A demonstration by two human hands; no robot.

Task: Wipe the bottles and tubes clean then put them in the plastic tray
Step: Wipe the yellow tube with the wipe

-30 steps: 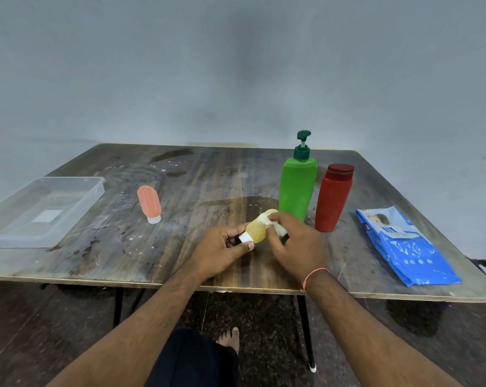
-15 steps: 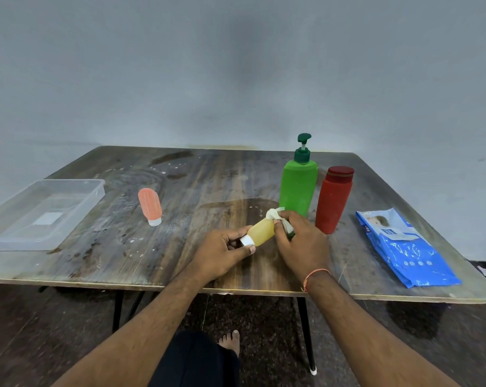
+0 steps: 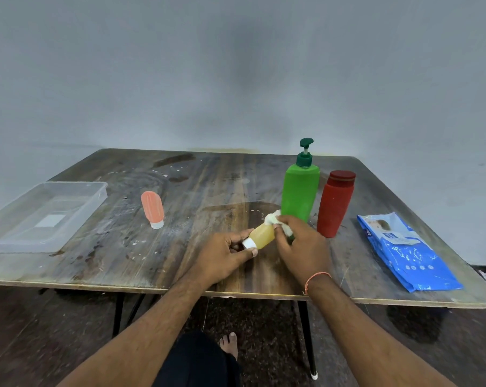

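Observation:
A small yellow tube (image 3: 261, 233) with a white cap is held over the table's front middle. My left hand (image 3: 225, 255) pinches it at the cap end. My right hand (image 3: 300, 247) presses a white wipe (image 3: 273, 219) around the tube's far end. A green pump bottle (image 3: 300, 191) and a red bottle (image 3: 335, 203) stand upright just behind my right hand. An orange tube (image 3: 152, 208) stands on its white cap left of centre. The clear plastic tray (image 3: 77, 212) sits at the table's left edge with nothing in it.
A blue pack of wipes (image 3: 406, 255) lies flat near the table's right front corner. The wooden table (image 3: 208, 185) is stained and speckled with white spots. A grey wall stands right behind it. My bare foot (image 3: 230, 344) shows under the table.
My right hand has slid the wipe from the tube's middle up to its far end, uncovering more of the yellow body. My left hand keeps its hold at the cap.

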